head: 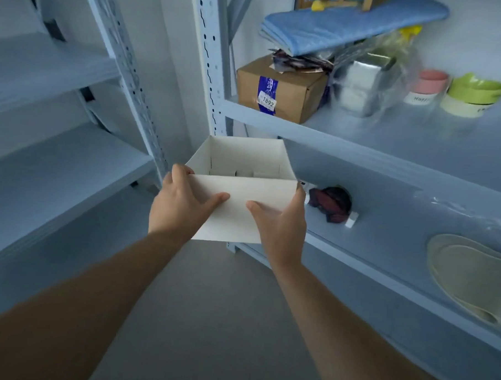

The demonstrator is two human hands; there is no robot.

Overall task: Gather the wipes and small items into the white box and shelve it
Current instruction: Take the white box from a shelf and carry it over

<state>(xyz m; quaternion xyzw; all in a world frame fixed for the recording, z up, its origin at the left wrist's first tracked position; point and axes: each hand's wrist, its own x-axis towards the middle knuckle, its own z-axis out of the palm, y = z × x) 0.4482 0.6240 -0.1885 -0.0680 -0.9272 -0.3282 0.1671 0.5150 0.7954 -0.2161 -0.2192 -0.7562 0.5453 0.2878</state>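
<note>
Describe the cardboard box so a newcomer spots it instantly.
Start at the right-hand shelving unit, upper shelf. At its left end, next to the perforated post, sits the cardboard box. It alone is brown, with blue tape and a white sticker reading 1892.

White box (242,209): open-topped, held in the air in front of me, level with the middle shelf (385,224) of the right-hand rack.
Box interior: pale shapes lie at the bottom, too indistinct to name.
Left hand (182,204): I grip the box's near left corner, thumb flat on the front wall, fingers wrapped round the side.
Right hand (279,220): I grip the near right corner the same way.
Middle shelf: a dark red bundle (332,203) just beside the box; pale flat pads (469,282) farther right.
Upper shelf (418,139): a cardboard box (279,90) labelled 1892, a silver foil pack (360,82), a pink bowl (430,81), a green bowl (477,90), a blue padded board (351,24) on top.
Left rack (58,164): grey shelves.
Floor (223,318): grey.
</note>
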